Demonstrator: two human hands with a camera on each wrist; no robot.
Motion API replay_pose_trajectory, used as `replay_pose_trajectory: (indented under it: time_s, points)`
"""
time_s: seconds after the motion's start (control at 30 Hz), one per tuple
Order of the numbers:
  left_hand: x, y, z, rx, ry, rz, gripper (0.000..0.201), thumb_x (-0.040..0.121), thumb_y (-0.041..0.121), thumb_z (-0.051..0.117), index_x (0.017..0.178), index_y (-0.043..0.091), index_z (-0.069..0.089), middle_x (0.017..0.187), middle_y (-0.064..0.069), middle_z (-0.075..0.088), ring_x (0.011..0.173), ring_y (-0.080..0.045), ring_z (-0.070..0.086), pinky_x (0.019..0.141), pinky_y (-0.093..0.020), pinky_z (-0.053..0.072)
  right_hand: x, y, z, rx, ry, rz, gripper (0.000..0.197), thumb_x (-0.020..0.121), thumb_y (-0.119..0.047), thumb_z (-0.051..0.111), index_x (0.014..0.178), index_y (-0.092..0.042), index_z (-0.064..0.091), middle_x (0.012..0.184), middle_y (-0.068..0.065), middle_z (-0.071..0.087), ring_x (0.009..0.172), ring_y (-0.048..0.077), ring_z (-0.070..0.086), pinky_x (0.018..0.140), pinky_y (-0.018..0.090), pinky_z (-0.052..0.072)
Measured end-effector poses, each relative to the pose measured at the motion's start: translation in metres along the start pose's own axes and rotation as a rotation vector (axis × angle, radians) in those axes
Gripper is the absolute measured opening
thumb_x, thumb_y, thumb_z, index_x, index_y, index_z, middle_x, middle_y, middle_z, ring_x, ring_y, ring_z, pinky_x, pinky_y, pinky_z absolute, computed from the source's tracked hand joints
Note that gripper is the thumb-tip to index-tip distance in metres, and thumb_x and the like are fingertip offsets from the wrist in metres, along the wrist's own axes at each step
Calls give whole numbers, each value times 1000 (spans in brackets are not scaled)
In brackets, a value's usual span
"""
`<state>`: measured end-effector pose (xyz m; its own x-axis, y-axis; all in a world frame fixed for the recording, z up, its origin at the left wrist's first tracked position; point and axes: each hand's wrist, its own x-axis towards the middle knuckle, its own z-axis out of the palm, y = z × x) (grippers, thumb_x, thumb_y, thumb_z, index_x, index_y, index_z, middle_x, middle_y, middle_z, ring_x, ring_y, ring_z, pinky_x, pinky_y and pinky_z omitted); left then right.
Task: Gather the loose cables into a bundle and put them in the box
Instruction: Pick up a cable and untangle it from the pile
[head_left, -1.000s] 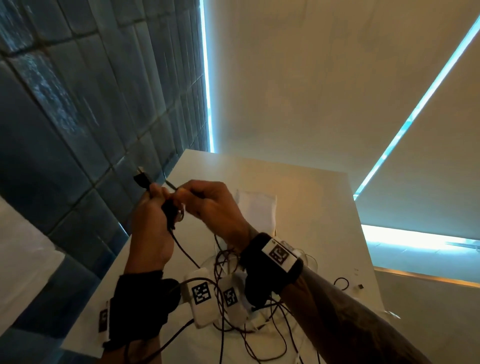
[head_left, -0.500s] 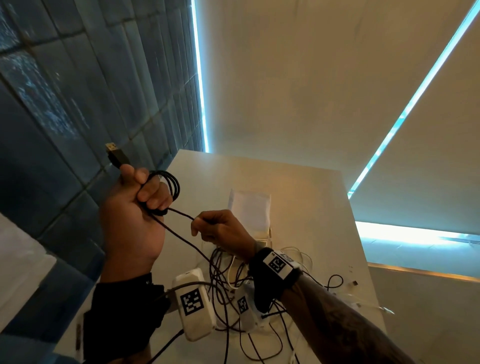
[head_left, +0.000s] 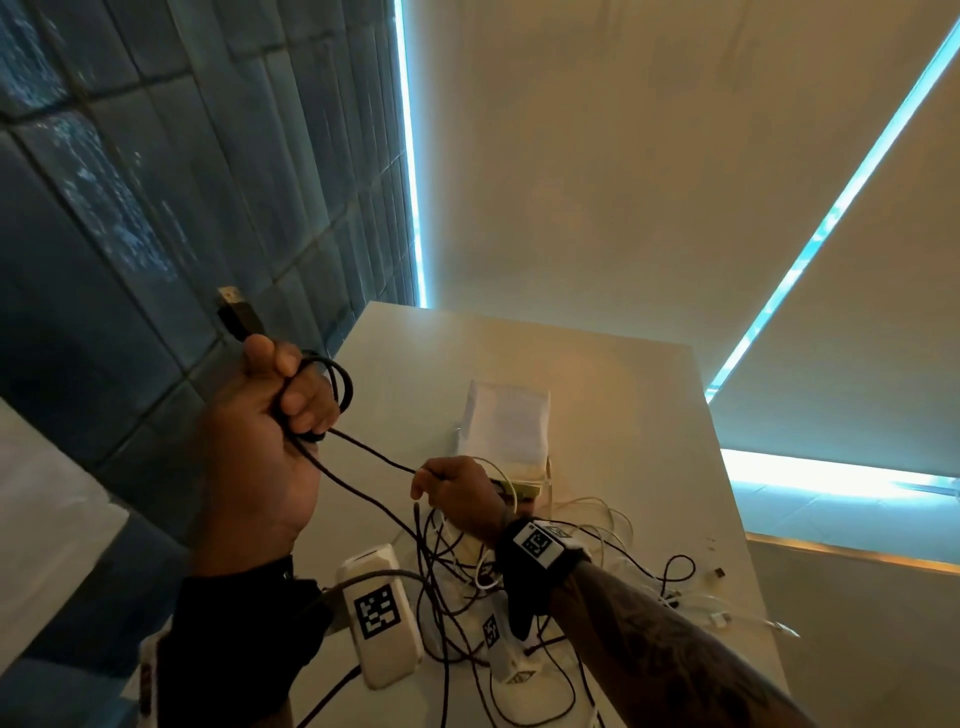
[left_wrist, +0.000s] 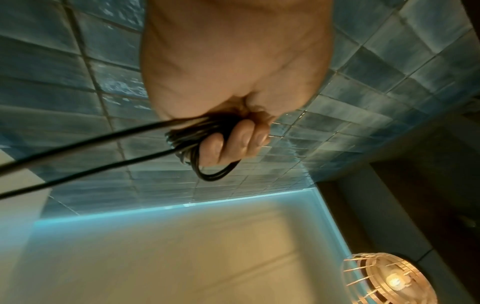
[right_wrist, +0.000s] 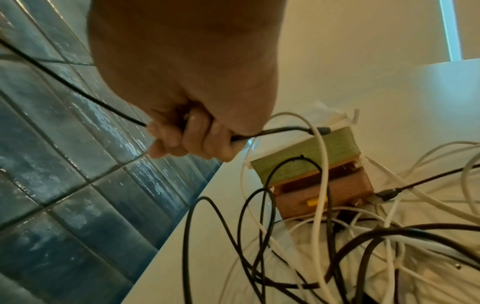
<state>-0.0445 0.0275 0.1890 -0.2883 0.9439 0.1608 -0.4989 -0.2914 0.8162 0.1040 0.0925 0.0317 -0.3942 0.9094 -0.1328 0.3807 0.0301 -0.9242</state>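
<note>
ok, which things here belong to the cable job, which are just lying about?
In the job:
black cable, coiled in left hand, pinched by right hand
loose cables
box

Lying about:
white tagged blocks
table

Glossy blue wall tiles (right_wrist: 78, 123); matt smooth white table (head_left: 623, 395); wooden box (right_wrist: 324, 191).

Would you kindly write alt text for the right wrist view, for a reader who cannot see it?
The right hand grips a black cable above a white table. Below it, loose black and white cables lie tangled over and around a small box with a green lid. Blue wall tiles fill the left.
</note>
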Motion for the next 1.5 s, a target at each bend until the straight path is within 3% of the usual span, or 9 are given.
replay_pose_trajectory:
  time_s: [0.2,0.4,0.53,0.67,0.77,0.9,1.0,1.3,1.5]
  points:
    - [6,-24,-16,215,210,-99,35,102,27,35,69,22,46,48,11,42,42,-4,36,43,-17,30,7,-44,-13,145,236,-96,20,92,-17,59,83,-7,73,61,-8,57,51,2,46,55,19,39]
    - [3,-31,-5,259,333,-153,33,103,25,32,72,22,43,57,10,64,61,-12,56,59,-24,38,-15,-112,-14,241,144,-404,19,96,-11,54,82,-14,67,66,-4,57,56,3,46,57,18,40]
    - [4,-21,-5,172,281,-180,35,103,31,30,73,23,43,71,5,71,66,-11,65,64,-24,45,-23,-105,-16,235,125,-456,20,97,-7,52,84,-1,66,67,-1,55,57,5,45,58,18,39]
    - [6,-22,1,139,264,-199,34,104,25,30,73,20,42,55,10,63,56,-5,64,76,-35,46,-30,-100,-20,223,126,-489,18,97,-7,53,87,-4,68,70,-3,56,61,6,45,59,21,40]
    - [4,-26,5,149,235,-249,33,103,30,31,74,20,43,63,6,69,60,-8,67,76,-33,47,-33,-101,-19,247,107,-538,17,97,-7,53,88,1,66,69,4,53,59,7,43,58,21,38]
    - [4,-18,5,-85,138,-226,35,100,35,33,71,21,47,68,2,63,63,-11,62,61,-20,52,-35,-89,-16,255,-56,-487,18,97,-5,52,84,-3,64,66,-10,52,57,0,42,58,15,37]
    - [6,-11,5,-203,71,-149,35,97,35,37,66,23,50,61,8,48,54,-6,47,55,-17,44,-31,-64,-11,289,-160,-353,26,100,-14,49,85,3,62,66,6,47,55,6,40,55,21,35]
    - [4,-8,7,-89,18,-111,32,93,36,40,64,24,48,52,12,38,46,-2,32,45,-15,30,-3,-22,-14,103,-86,-162,34,99,-23,47,68,-18,57,67,7,47,59,15,41,59,32,37]
    - [2,-10,9,-56,12,-126,36,95,35,38,63,23,50,50,11,39,44,-3,31,43,-15,30,-1,-15,-19,-66,-30,-156,34,99,-16,48,66,-17,56,61,-11,50,54,-1,46,62,19,39]
